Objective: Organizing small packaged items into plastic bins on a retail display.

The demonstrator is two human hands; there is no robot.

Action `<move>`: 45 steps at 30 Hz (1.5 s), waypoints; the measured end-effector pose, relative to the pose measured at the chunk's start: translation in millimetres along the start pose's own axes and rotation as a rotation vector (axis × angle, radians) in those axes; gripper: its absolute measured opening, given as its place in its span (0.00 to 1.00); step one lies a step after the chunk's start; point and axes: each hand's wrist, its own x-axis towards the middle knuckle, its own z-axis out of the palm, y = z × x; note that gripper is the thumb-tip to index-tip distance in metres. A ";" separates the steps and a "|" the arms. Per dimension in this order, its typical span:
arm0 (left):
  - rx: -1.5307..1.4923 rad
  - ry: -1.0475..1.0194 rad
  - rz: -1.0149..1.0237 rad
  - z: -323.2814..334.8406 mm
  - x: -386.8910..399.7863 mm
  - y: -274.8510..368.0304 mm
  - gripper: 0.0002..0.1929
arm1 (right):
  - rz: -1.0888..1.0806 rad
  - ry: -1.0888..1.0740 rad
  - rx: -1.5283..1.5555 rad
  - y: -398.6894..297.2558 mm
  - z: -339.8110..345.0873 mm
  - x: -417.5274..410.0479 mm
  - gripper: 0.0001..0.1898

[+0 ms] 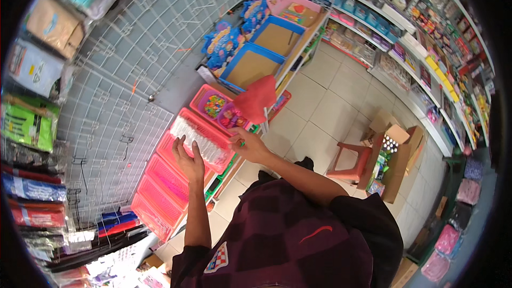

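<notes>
My left hand (pixel 189 161) hovers over the near left part of a pink plastic basket (pixel 218 141), fingers spread and nothing in it. A row of white packets (pixel 198 140) fills that basket. At the basket's right end is my right hand (pixel 249 145), its fingers curled around a small green item (pixel 242 144), too small to name. Behind the basket stands a pink tray (pixel 199 98) with a purple bowl of colourful small pieces (pixel 215 106) and a second purple bowl (pixel 233 116). A red cloth-like sheet (pixel 258 98) partly covers the tray's right side.
More pink baskets (pixel 162 190) line the shelf at left. Beyond the red sheet are blue trays (pixel 256 66) of sand-coloured material. A wire grid wall (pixel 116 88) rises behind. A red stool (pixel 352 162) and cardboard boxes (pixel 400 168) stand on the tiled floor at right, before stocked shelves (pixel 424 74).
</notes>
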 end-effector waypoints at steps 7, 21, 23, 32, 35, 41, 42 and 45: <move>-0.680 -0.496 0.220 74.1 -39.9 180.7 0.25 | 0.770 0.123 1.219 19.3 -67.1 -45.7 0.23; -1.398 -1.572 -1.283 222.5 -152.3 372.8 0.41 | -0.034 0.562 -0.802 55.1 -298.0 -243.2 0.37; -1.296 -1.741 -1.089 232.9 -165.3 365.6 0.44 | 0.083 0.667 -0.930 79.2 -312.3 -276.2 0.33; -0.639 -1.660 -0.950 240.2 -227.1 373.9 0.28 | 0.733 0.999 -0.467 179.6 -386.7 -450.0 0.23; -0.581 -1.699 -1.001 240.7 -241.8 362.8 0.26 | 0.966 1.054 -0.417 230.0 -400.1 -495.0 0.27; -0.478 -1.654 -1.023 237.0 -252.7 361.7 0.26 | 1.221 0.840 -0.227 261.0 -415.0 -506.3 0.33; -0.468 -1.634 -1.020 236.5 -252.3 363.2 0.25 | 1.207 0.828 -0.274 266.1 -414.1 -500.0 0.34; -0.451 -1.582 -1.030 233.9 -252.2 366.2 0.24 | 1.199 0.759 -0.299 283.3 -414.7 -487.2 0.35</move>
